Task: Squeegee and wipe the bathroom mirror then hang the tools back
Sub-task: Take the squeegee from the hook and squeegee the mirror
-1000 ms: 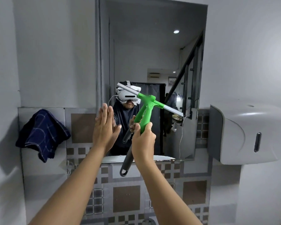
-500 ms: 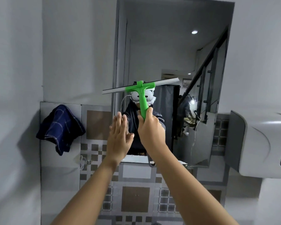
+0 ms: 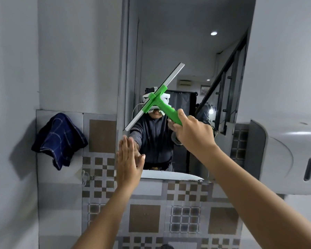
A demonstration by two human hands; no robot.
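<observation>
A tall mirror (image 3: 178, 42) hangs on the grey wall ahead. My right hand (image 3: 194, 130) is closed around the handle of a green squeegee (image 3: 159, 101). Its long grey blade lies diagonally across the glass, low end at the mirror's left edge, high end up to the right. My left hand (image 3: 129, 159) is flat with fingers together, its palm against the mirror's lower left corner. A dark blue checked cloth (image 3: 58, 139) hangs on the wall to the left of the mirror.
A grey paper towel dispenser (image 3: 284, 155) juts from the wall at the right. Patterned brown and grey tiles (image 3: 145, 220) cover the wall below the mirror. A small metal hook (image 3: 85, 177) sits on the tiles under the cloth.
The squeegee blade has turned from nearly level to a steep diagonal, and my right hand has shifted to the right. My left hand stays flat by the mirror's lower left corner.
</observation>
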